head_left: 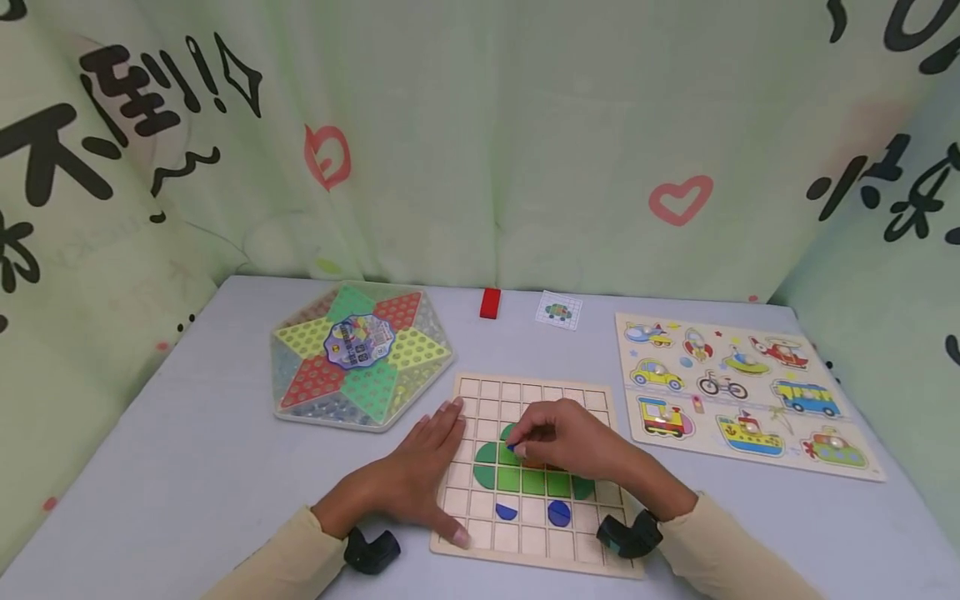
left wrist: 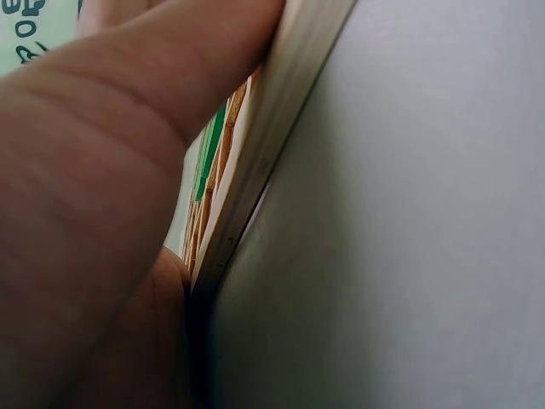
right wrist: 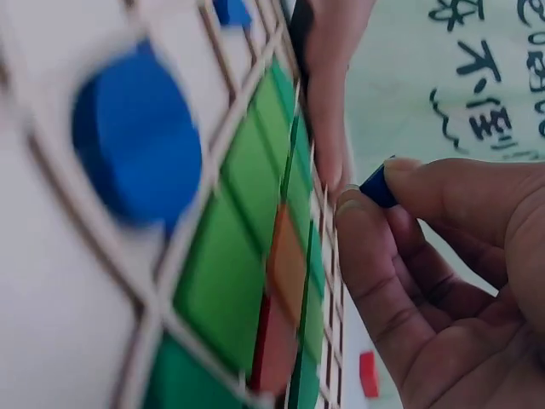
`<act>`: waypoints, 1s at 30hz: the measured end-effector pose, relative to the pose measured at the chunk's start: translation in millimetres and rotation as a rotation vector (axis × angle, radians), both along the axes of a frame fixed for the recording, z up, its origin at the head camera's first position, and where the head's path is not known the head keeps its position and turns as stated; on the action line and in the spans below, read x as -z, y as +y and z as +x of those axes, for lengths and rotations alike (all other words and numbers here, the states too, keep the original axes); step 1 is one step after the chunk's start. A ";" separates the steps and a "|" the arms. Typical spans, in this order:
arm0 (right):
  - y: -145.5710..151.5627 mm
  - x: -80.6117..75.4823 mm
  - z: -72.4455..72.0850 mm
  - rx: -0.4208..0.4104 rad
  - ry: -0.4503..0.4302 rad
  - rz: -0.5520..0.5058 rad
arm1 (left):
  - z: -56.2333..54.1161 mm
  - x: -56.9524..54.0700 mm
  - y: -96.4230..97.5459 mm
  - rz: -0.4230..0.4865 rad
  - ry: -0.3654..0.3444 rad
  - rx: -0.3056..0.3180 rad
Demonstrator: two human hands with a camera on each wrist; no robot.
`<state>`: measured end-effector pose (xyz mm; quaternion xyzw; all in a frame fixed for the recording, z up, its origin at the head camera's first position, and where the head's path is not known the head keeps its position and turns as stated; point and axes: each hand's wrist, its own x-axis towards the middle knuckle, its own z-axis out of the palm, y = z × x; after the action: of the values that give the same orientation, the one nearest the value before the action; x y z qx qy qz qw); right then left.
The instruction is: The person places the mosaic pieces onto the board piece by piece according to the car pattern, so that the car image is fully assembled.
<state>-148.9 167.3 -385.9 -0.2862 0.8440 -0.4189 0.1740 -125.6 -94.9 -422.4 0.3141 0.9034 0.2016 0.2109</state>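
Note:
A wooden grid board [head_left: 480, 396] lies on the table with green tiles [head_left: 508, 479] set in its middle squares. Orange [right wrist: 287, 264] and red tiles [right wrist: 272, 345] show among them in the right wrist view. Lower on the grid are a blue half-circle tile [head_left: 506, 512] and a blue disc made of two halves [head_left: 558, 513]. My left hand [head_left: 408, 475] rests along the board's left edge, fingers extended. Above the green tiles, my right hand [head_left: 573, 437] pinches a small blue tile [right wrist: 379, 186] between thumb and index finger; its full shape is partly hidden.
Behind the board on the left lies a hexagonal Chinese checkers board [head_left: 363, 354]. A red block [head_left: 490, 303] and a small picture card [head_left: 558, 311] sit near the back edge. To the right is a vehicle puzzle board [head_left: 705, 396]. Printed curtains [head_left: 570, 150] hang behind the table.

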 end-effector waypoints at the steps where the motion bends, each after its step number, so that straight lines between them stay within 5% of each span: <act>1: -1.5 -1.1 4.3 -0.013 -0.011 -0.002 | 0.3 -0.3 0.0 -0.001 0.000 -0.002; 8: -12.5 -9.4 27.1 -0.038 -0.040 0.026 | 1.8 -1.9 -0.4 -0.006 -0.004 -0.008; 16: -21.0 0.3 46.5 -0.024 -0.020 0.078 | 2.1 -1.7 2.3 -0.004 0.012 0.016; 30: -26.1 6.5 46.5 0.030 0.121 0.154 | -0.4 -2.7 0.4 0.020 0.005 0.014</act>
<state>-102.5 141.2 -392.4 -0.2840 0.8868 -0.3373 0.1380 -126.0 -94.5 -419.7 0.3229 0.8998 0.2084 0.2067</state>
